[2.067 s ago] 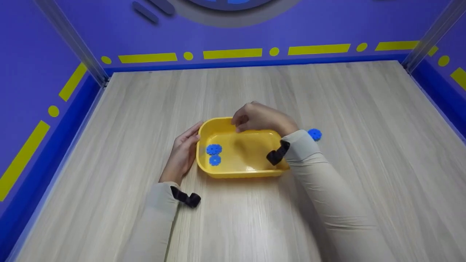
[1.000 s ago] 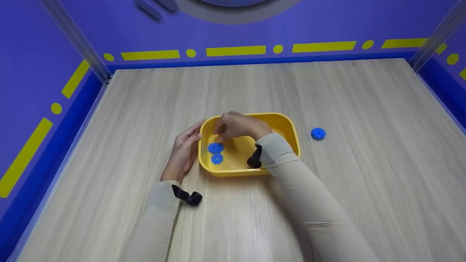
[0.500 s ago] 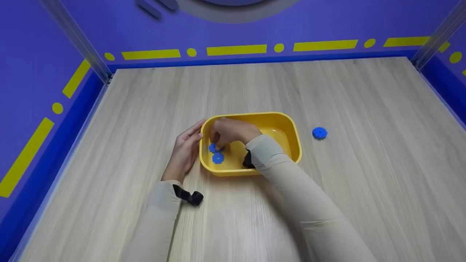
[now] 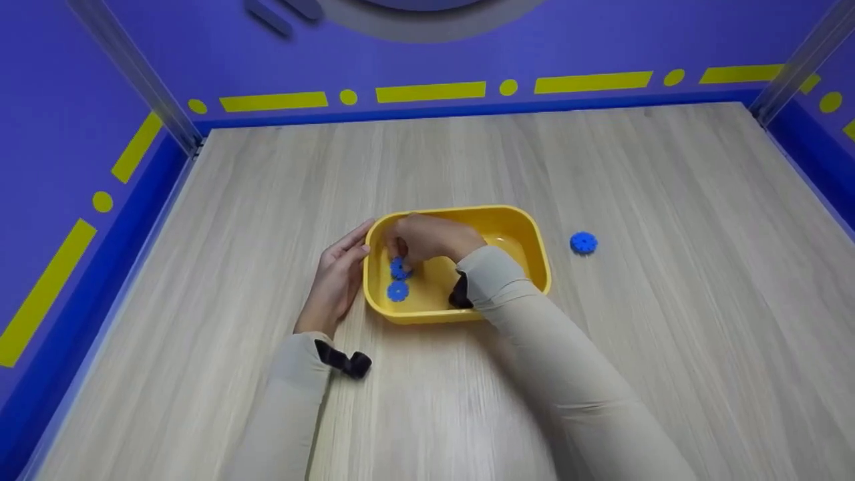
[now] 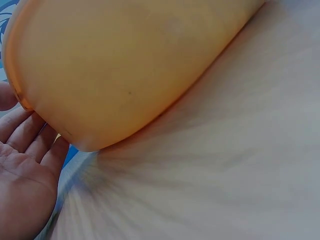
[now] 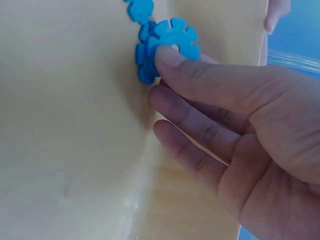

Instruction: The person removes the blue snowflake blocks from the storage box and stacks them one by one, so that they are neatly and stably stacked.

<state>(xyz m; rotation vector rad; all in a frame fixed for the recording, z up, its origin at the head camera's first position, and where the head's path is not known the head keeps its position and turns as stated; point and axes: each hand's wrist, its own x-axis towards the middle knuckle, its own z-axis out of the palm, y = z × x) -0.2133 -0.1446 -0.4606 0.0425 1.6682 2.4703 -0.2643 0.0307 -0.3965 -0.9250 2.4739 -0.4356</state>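
Observation:
My left hand [image 4: 336, 277] lies along the left wall of a yellow plastic bin [image 4: 461, 315], fingers straight against the outside and thumb at the rim. In the left wrist view, those fingers [image 5: 27, 132] meet the bin's outer wall. My right hand [image 4: 431, 238] reaches inside the bin at its left end. Between thumb and index finger it pinches a blue notched interlocking disc [image 6: 182, 42]. Right behind that disc, in the right wrist view, is another blue disc [image 6: 144, 70]. A further blue disc [image 4: 398, 291] lies on the bin floor nearer the front.
Another blue disc or small stack [image 4: 584, 242] lies on the wooden table [image 4: 668, 300], right of the bin. Blue-purple panels [image 4: 427, 67] with yellow marks stand around the back and sides. Small black wrist cameras [image 4: 354, 364] sit on both sleeves.
My right hand has moved left across the bin and down to the discs, and now pinches one, tilted up. The left hand stays at the bin's left side.

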